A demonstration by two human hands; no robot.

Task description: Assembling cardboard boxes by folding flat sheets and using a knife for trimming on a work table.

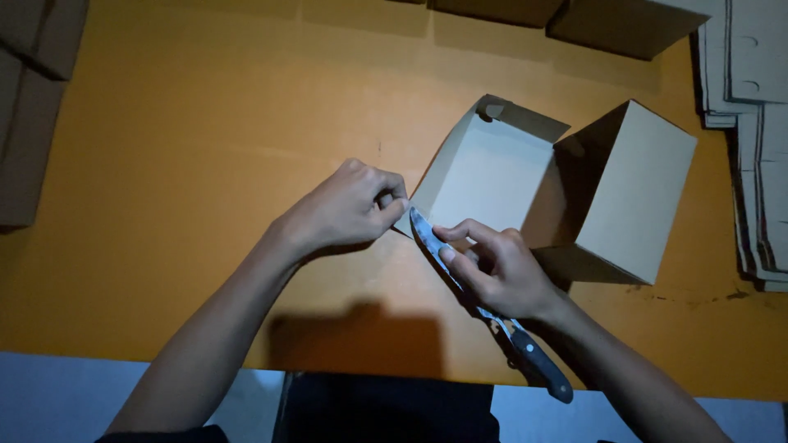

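A small open cardboard box (632, 189) lies on its side on the orange table (205, 164), its lid flap (484, 176) spread toward me. My left hand (345, 205) pinches the near corner of that flap. My right hand (497, 267) rests its fingers on the blade of a long knife (484, 308), pressing it against the flap's near edge. The knife's dark handle (542, 369) points back toward me, past my right wrist.
Flat cardboard blanks are stacked at the right edge (751, 123). More brown boxes stand along the far edge (624, 25) and at the far left (29, 107). The table's near edge runs just before my body.
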